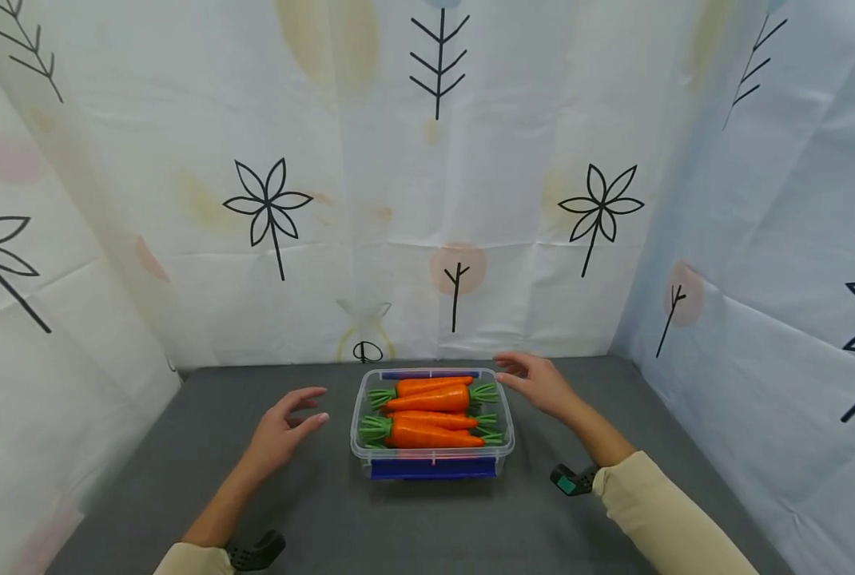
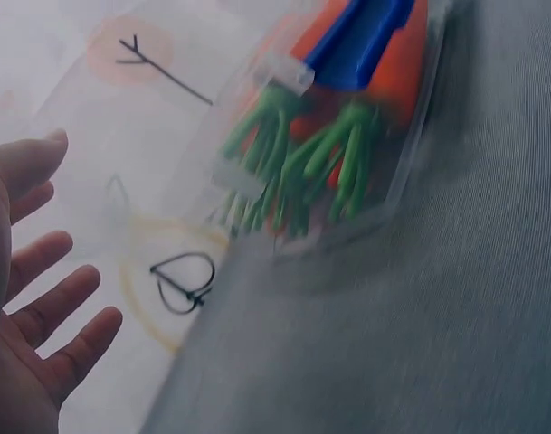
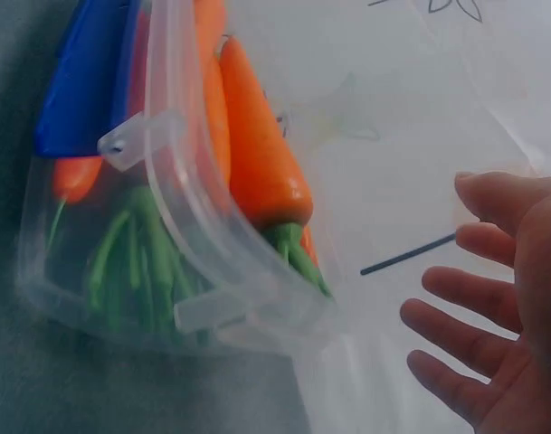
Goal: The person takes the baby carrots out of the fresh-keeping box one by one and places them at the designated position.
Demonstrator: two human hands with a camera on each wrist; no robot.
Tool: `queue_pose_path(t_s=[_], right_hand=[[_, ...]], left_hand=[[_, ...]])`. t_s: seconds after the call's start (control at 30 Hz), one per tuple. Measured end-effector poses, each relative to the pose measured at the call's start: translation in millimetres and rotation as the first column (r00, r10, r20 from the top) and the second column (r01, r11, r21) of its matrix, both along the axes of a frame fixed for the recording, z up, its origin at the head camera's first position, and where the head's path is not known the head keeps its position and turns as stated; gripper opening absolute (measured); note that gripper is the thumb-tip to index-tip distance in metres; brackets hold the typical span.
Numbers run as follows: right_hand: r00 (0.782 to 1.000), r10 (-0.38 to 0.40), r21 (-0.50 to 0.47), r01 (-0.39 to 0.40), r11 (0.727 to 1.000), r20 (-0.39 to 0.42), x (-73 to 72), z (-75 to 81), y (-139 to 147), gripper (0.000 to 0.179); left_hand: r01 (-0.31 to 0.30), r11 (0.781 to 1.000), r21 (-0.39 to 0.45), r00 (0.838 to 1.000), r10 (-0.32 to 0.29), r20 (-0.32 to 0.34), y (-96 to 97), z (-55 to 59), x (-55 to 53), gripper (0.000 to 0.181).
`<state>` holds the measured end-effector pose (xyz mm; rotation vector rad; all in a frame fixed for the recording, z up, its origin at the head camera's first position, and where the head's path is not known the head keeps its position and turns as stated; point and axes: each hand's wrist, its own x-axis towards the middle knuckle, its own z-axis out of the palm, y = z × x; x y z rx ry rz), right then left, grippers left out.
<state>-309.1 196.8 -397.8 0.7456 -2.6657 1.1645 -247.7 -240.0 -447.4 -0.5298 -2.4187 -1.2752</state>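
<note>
A clear plastic container [image 1: 361, 454] with blue latches stands on the grey table, its top uncovered. Several orange carrots [image 1: 427, 435] with green stalks lie in it, pointing both ways. To its left my left hand [image 1: 284, 431] hovers with loosely bent fingers, apart from the wall and holding nothing. At the back right corner, my right hand [image 1: 538, 383] is raised with its fingertips close to the rim, also holding nothing. Both wrist views show the fingers spread, with the carrots' green stalks [image 2: 343, 163] seen through the container's wall [image 3: 248, 262].
The grey table [image 1: 312, 519] runs back to a white cloth backdrop [image 1: 499, 200] printed with black flowers and twigs. Similar cloth hangs at both sides. A dark band [image 1: 255, 551] is on the left wrist, another dark band [image 1: 571, 479] on the right.
</note>
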Motion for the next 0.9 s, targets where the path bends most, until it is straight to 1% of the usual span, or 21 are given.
queue_pose_path(t_s=[0.13,0.27,0.43,0.6,0.67,0.73,0.8,0.9], right_hand=[[0.997,0.042,0.033,-0.044,0.999,0.062,-6.5,6.5,-14,0.038],[0.991,0.087,0.073,-0.094,0.993,0.100,-12.7,9.6,-27,0.038],[0.977,0.147,0.124,-0.166,0.978,0.152,-22.4,8.7,-41,0.038],[0.964,0.190,0.187,-0.224,0.957,0.185,-31.0,4.4,-51,0.040],[0.961,0.191,0.224,-0.235,0.946,0.201,-33.4,1.8,-56,0.041],[0.958,0.176,0.262,-0.234,0.936,0.226,-34.6,0.0,-60,0.041],[0.957,0.151,0.301,-0.224,0.927,0.248,-34.9,-1.6,-64,0.041],[0.959,0.118,0.346,-0.205,0.915,0.256,-34.0,-1.7,-70,0.040]], left_hand=[[0.037,0.996,0.076,0.999,-0.038,0.020,12.5,-4.1,-0.5,0.040],[0.036,0.992,0.123,0.996,-0.045,0.072,24.7,-11.3,-2.4,0.039],[0.038,0.986,0.165,0.989,-0.060,0.136,37.8,-18.2,-4.6,0.040],[0.098,0.974,0.204,0.982,-0.129,0.142,43.8,-22.3,-5.8,0.044],[0.117,0.972,0.204,0.979,-0.148,0.143,44.9,-25.3,-6.2,0.047],[0.126,0.972,0.197,0.973,-0.159,0.165,45.6,-29.0,-6.5,0.048],[0.121,0.976,0.184,0.967,-0.157,0.200,45.9,-33.7,-7.3,0.050],[0.104,0.977,0.188,0.953,-0.152,0.261,46.6,-38.8,-8.2,0.052]])
